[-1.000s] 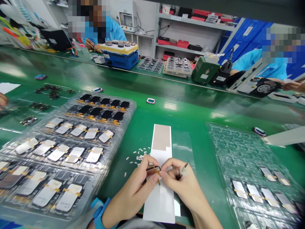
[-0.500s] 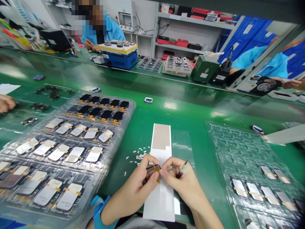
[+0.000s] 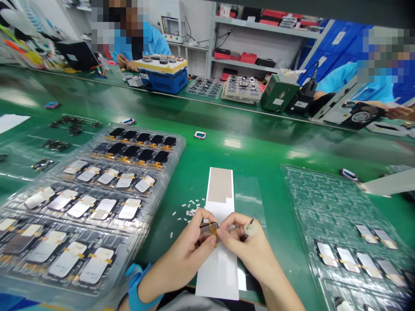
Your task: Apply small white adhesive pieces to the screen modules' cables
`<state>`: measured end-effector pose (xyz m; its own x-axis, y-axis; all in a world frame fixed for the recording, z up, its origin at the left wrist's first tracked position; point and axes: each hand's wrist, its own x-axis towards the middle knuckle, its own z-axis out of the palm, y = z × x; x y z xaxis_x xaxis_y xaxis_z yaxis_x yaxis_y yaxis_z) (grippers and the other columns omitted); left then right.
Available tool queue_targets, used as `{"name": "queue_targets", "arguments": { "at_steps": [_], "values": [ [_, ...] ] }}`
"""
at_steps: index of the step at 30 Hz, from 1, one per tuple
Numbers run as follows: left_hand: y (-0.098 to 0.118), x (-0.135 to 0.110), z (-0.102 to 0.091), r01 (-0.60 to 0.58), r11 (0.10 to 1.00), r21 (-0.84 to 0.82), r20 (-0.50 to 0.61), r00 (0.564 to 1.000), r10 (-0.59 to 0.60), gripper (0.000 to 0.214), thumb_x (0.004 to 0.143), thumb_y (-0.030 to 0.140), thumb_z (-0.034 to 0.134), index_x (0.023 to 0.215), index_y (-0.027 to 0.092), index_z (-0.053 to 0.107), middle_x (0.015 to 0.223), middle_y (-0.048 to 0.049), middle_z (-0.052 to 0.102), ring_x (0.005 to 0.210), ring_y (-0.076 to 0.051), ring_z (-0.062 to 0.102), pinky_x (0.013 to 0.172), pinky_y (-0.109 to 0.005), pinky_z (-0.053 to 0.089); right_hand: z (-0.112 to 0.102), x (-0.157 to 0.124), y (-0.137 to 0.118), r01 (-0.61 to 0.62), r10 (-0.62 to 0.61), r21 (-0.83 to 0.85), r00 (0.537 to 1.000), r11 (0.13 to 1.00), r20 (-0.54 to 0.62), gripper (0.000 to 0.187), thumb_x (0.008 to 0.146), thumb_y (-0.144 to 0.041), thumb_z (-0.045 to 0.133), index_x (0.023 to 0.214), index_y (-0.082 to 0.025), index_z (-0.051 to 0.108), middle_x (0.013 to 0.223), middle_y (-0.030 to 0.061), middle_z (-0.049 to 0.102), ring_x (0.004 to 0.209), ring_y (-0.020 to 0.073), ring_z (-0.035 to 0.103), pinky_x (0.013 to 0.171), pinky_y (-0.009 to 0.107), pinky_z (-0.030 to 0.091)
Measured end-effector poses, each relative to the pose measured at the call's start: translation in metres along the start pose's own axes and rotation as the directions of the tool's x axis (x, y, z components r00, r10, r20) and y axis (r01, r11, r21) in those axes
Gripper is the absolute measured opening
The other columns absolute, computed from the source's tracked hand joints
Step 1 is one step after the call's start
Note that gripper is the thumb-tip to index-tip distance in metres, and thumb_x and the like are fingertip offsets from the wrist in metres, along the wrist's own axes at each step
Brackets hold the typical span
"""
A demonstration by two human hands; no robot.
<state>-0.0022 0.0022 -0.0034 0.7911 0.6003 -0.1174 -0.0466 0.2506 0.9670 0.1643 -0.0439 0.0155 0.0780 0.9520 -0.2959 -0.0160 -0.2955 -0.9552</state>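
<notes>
My left hand [image 3: 191, 248] is closed on a small display module [image 3: 206, 230] with a greyish back and strips of orange tape, thumb on the near side and fingers behind. My right hand [image 3: 248, 248] meets it at the right edge, thumb and forefinger pinched together there. Tucked in the right hand is a thin pointed tool [image 3: 250, 228] with a pale, wrapped-looking grip, its dark tip pointing up. Anything small between the right fingertips is hidden. Both hands are above a long white sheet [image 3: 216, 276] with a beige upper part.
Small white pieces [image 3: 191, 211] lie scattered left of the sheet. A clear tray [image 3: 168, 181] of display modules stands at left, another tray [image 3: 301, 216] with several modules at right. A blue box [image 3: 168, 80] stands across the bench, where two people in blue sit.
The display module has tilted slightly, showing more of its greyish back. My hands stay almost in place. Another person's hand at the far left has gone out of view.
</notes>
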Motion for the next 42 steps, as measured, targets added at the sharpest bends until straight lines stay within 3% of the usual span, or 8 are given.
{"name": "queue_targets", "arguments": {
  "at_steps": [5,10,13,15,19,27,38,42],
  "values": [
    [-0.002,-0.001,0.0,-0.011,1.0,0.026,-0.022,1.0,0.011,0.019,0.103,0.042,0.043,0.108,0.024,0.039,0.073,0.0064,0.039,0.061,-0.011,0.028,0.054,-0.023,0.026,0.001,0.0,0.0,0.018,-0.018,-0.007,1.0,1.0,-0.004,0.03,0.076,-0.043,0.07,0.07,-0.017,0.056,0.045,-0.0119,0.027,0.044,0.0057,0.017,0.043,0.022,0.014],
    [0.003,0.001,0.005,-0.061,0.964,0.258,-0.105,0.99,0.091,0.01,0.105,0.033,0.036,0.103,0.023,0.039,0.076,0.0032,0.052,0.069,-0.014,0.049,0.067,-0.028,0.04,-0.007,0.001,0.0,0.252,-0.244,0.011,0.948,0.968,-0.203,0.034,0.091,-0.048,0.059,0.076,-0.018,0.064,0.073,0.0003,0.054,0.067,0.0125,0.048,0.062,0.024,0.038],
    [0.009,0.004,0.008,-0.074,0.837,0.542,-0.125,0.978,0.167,0.008,0.103,0.025,0.037,0.104,0.023,0.044,0.1,-0.0069,0.065,0.096,-0.022,0.061,0.085,-0.038,0.046,-0.017,0.001,-0.001,0.368,-0.367,-0.081,0.834,0.926,-0.412,0.043,0.098,-0.053,0.047,0.077,-0.02,0.066,0.087,0.0032,0.057,0.084,0.0168,0.054,0.073,0.027,0.043],
    [0.01,0.008,0.01,-0.102,0.712,0.694,-0.089,0.97,0.225,0.01,0.101,0.021,0.038,0.104,0.022,0.047,0.121,-0.0125,0.064,0.123,-0.028,0.054,0.099,-0.047,0.043,-0.022,0.002,-0.002,0.37,-0.407,-0.172,0.788,0.913,-0.462,0.044,0.099,-0.053,0.044,0.079,-0.02,0.066,0.089,0.0037,0.058,0.083,0.0168,0.056,0.074,0.028,0.045],
    [0.01,0.019,0.012,-0.126,0.518,0.846,-0.006,0.969,0.245,0.017,0.1,0.014,0.037,0.108,0.019,0.05,0.129,-0.0151,0.063,0.144,-0.03,0.034,0.113,-0.058,0.033,-0.028,0.013,0.005,0.321,-0.372,-0.188,0.804,0.928,-0.463,0.037,0.092,-0.053,0.06,0.082,-0.018,0.066,0.093,0.0044,0.059,0.078,0.0157,0.063,0.074,0.029,0.05],
    [0.001,0.034,0.01,-0.155,0.25,0.956,0.119,0.981,0.154,0.042,0.093,0.001,0.039,0.134,0.009,0.043,0.135,-0.0208,0.061,0.14,-0.036,0.04,0.112,-0.058,0.037,-0.032,0.041,0.023,0.294,-0.29,-0.067,0.837,0.954,-0.465,0.037,0.081,-0.051,0.073,0.088,-0.018,0.059,0.088,0.0036,0.064,0.076,0.0166,0.069,0.078,0.033,0.057],
    [0.004,0.033,0.012,-0.126,0.298,0.946,0.077,0.982,0.171,0.042,0.092,0.0,0.038,0.132,0.012,0.044,0.131,-0.0195,0.064,0.138,-0.035,0.044,0.111,-0.069,0.027,-0.031,0.035,0.014,0.327,-0.232,0.114,0.838,0.938,-0.493,0.034,0.074,-0.043,0.081,0.087,-0.017,0.062,0.078,0.0048,0.07,0.068,0.0179,0.07,0.071,0.033,0.059],
    [0.01,0.029,0.01,-0.136,0.483,0.865,0.012,0.968,0.251,0.023,0.097,0.01,0.038,0.112,0.019,0.053,0.123,-0.0145,0.066,0.129,-0.032,0.052,0.106,-0.058,0.037,-0.034,0.019,0.0,0.455,-0.286,0.166,0.762,0.875,-0.581,0.029,0.076,-0.038,0.081,0.087,-0.019,0.062,0.086,0.004,0.071,0.073,0.0161,0.071,0.074,0.032,0.06]
  ]
}}
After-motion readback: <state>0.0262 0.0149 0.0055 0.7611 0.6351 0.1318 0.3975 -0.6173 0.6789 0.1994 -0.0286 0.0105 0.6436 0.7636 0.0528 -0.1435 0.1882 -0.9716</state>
